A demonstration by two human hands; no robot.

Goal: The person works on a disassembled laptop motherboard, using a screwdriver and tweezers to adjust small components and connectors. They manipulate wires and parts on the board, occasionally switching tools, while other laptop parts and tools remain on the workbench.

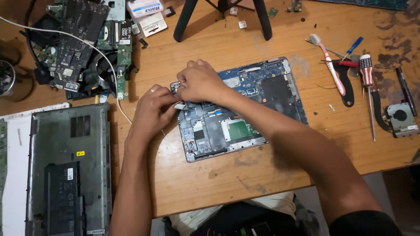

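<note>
A blue laptop motherboard [245, 109] lies on the wooden table, slightly tilted. My right hand [199, 81] rests over its upper left corner, fingers curled and pinching a small part there. My left hand [153, 107] sits just left of the board, fingers bent, touching a small pale piece [179, 105] at the board's left edge. Both hands meet at that corner and hide what lies beneath them. Whether either hand truly grips the part is hard to make out.
A grey laptop base with battery [68, 166] lies at the left. Circuit boards and a fan [83, 43] are piled at the back left, with a white cable [109, 70]. A toothbrush [330, 65], screwdrivers [367, 83] and a small fan [400, 116] lie at the right. Tripod legs [183, 19] stand behind.
</note>
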